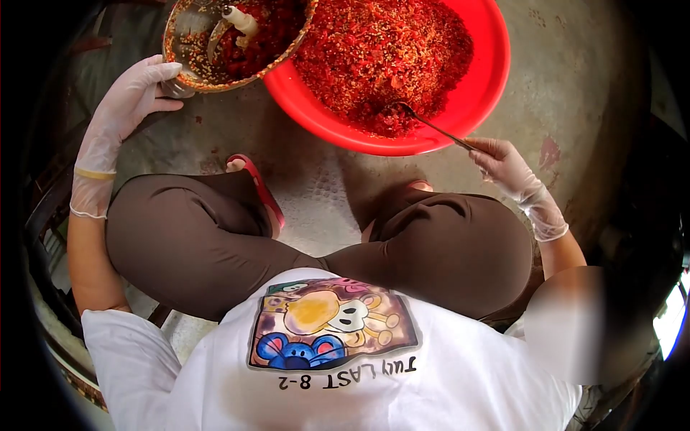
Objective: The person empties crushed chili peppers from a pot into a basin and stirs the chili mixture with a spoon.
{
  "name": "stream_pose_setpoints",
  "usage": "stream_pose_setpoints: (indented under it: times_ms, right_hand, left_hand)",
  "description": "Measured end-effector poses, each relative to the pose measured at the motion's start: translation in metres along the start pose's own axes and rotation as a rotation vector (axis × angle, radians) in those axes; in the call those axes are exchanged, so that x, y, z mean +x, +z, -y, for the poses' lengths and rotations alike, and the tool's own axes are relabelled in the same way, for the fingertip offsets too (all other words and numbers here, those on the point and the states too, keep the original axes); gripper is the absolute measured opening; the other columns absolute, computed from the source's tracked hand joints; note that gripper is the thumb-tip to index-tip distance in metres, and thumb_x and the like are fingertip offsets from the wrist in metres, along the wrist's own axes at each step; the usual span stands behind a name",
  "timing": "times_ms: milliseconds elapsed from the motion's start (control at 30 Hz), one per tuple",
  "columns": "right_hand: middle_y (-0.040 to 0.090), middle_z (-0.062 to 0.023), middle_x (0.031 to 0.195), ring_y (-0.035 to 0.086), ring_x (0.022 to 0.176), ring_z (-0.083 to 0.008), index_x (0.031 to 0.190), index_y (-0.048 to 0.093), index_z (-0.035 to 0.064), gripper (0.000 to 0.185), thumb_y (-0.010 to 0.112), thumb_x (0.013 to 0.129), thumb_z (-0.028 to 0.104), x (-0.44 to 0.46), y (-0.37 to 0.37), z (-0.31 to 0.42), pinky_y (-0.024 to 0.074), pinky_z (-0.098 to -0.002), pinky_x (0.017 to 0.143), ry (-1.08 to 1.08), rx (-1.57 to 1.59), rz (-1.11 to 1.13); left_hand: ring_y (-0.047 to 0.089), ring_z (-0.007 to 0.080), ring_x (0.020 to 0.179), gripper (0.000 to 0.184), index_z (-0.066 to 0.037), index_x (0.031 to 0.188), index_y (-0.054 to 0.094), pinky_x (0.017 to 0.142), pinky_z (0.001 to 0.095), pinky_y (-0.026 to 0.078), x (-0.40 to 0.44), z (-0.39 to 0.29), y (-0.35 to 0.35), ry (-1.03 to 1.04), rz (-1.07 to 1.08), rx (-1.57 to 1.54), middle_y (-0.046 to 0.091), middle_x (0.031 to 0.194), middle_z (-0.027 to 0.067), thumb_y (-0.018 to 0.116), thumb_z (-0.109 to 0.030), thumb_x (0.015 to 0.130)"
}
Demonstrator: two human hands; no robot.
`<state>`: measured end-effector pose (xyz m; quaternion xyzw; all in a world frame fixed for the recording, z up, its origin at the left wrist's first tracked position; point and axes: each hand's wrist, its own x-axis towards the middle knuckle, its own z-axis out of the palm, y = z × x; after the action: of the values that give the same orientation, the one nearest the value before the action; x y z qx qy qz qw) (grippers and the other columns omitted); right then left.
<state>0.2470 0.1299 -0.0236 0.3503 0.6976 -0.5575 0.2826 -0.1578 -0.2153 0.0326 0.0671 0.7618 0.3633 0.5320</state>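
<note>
My left hand [140,90], in a thin clear glove, grips the near left side of a clear food processor bowl [187,80]. The bowl is tilted beside the basin, with chopped red chili and pale seeds inside around a white blade hub [241,20]. My gloved right hand [503,164] is closed on the handle of a metal spoon [440,131]. The spoon's head sits in the chopped chili [388,54] at the near side of a red plastic basin [492,61]; the chili covers part of it.
The basin stands on a grey concrete floor [553,86] with reddish stains. My knees in brown trousers [453,244] and feet in red slippers [267,194] are close below it. Dark furniture [54,208] lines the left edge.
</note>
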Motion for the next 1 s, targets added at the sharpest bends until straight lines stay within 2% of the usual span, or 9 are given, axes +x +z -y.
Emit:
stream_pose_setpoints:
  times_ms: [33,67,167,300,400,567,767,800,1000]
  right_hand:
    - [0.046,0.0019,0.066,0.043,0.058,-0.0058,0.124,0.057,-0.0005,0.034,0.053,0.092,0.011,0.004,-0.002,0.003,0.0433,-0.0252,0.055,0.110,0.113,0.043]
    - [0.040,0.0050,0.063,0.037,0.054,-0.0039,0.121,0.058,-0.0022,0.033,0.052,0.093,0.013,0.007,-0.005,0.003,0.0414,-0.0230,0.053,0.115,0.147,0.053]
    - [0.037,0.0060,0.060,0.036,0.050,-0.0049,0.119,0.060,-0.0012,0.032,0.053,0.093,0.016,0.013,-0.013,0.001,0.0428,-0.0249,0.053,0.180,0.265,0.103]
    - [0.032,0.0063,0.055,0.033,0.046,-0.0060,0.121,0.057,-0.0009,0.035,0.052,0.094,0.021,0.015,-0.018,-0.003,0.0440,-0.0253,0.054,0.213,0.355,0.178]
    - [0.028,0.0083,0.050,0.030,0.040,-0.0044,0.122,0.056,-0.0020,0.037,0.050,0.096,0.023,0.011,-0.015,-0.001,0.0445,-0.0228,0.053,0.192,0.402,0.149]
    - [0.027,0.0090,0.049,0.029,0.039,-0.0043,0.121,0.056,-0.0032,0.037,0.049,0.095,0.022,-0.001,-0.017,0.009,0.0446,-0.0232,0.053,0.118,0.484,0.098]
    - [0.026,0.0097,0.048,0.027,0.038,-0.0033,0.118,0.057,-0.0062,0.037,0.047,0.094,0.021,-0.028,-0.026,0.061,0.0426,-0.0225,0.051,-0.051,0.520,0.006]
    - [0.026,0.0097,0.048,0.027,0.038,-0.0036,0.117,0.057,-0.0063,0.037,0.048,0.093,0.020,-0.033,-0.029,0.071,0.0424,-0.0227,0.051,-0.090,0.545,-0.003]
    - [0.027,0.0096,0.045,0.026,0.036,-0.0033,0.116,0.057,-0.0087,0.038,0.048,0.092,0.020,-0.051,-0.033,0.142,0.0407,-0.0221,0.051,-0.343,0.604,-0.091]
  left_hand:
    - [0.059,0.0110,0.095,0.029,-0.008,0.110,0.056,0.083,0.0337,0.051,0.001,0.001,-0.001,0.002,0.002,-0.001,0.061,0.107,0.0012,0.059,-0.029,0.089]
    - [0.059,0.0109,0.095,0.030,-0.008,0.110,0.056,0.083,0.0337,0.051,0.002,0.002,-0.003,0.003,0.003,-0.002,0.061,0.107,0.0010,0.059,-0.029,0.089]
    - [0.060,0.0120,0.098,0.037,-0.006,0.120,0.052,0.081,0.0317,0.053,0.004,0.006,-0.007,-0.009,-0.006,0.003,0.062,0.111,0.0040,0.058,-0.027,0.090]
    - [0.059,0.0121,0.099,0.040,-0.006,0.122,0.051,0.082,0.0327,0.052,0.003,0.004,-0.005,-0.006,-0.011,0.007,0.061,0.112,0.0042,0.058,-0.029,0.090]
    - [0.059,0.0125,0.101,0.041,-0.006,0.122,0.051,0.083,0.0338,0.051,0.002,0.004,-0.004,-0.001,-0.009,0.013,0.060,0.113,0.0047,0.059,-0.030,0.089]
    - [0.059,0.0141,0.099,0.039,-0.006,0.118,0.053,0.083,0.0360,0.050,0.005,0.007,-0.008,0.000,-0.021,0.005,0.060,0.112,0.0052,0.060,-0.030,0.089]
    - [0.059,0.0144,0.092,0.037,-0.006,0.116,0.054,0.082,0.0359,0.051,0.004,0.007,-0.009,0.010,0.014,-0.007,0.062,0.106,0.0066,0.059,-0.030,0.088]
    - [0.061,0.0129,0.086,0.030,-0.008,0.108,0.057,0.079,0.0342,0.051,0.002,0.006,-0.005,0.012,0.003,-0.025,0.063,0.096,0.0018,0.060,-0.029,0.087]
    - [0.061,0.0217,0.094,0.036,-0.004,0.114,0.056,0.082,0.0406,0.051,-0.005,-0.004,0.002,-0.013,-0.019,-0.043,0.064,0.105,0.0081,0.060,-0.026,0.085]
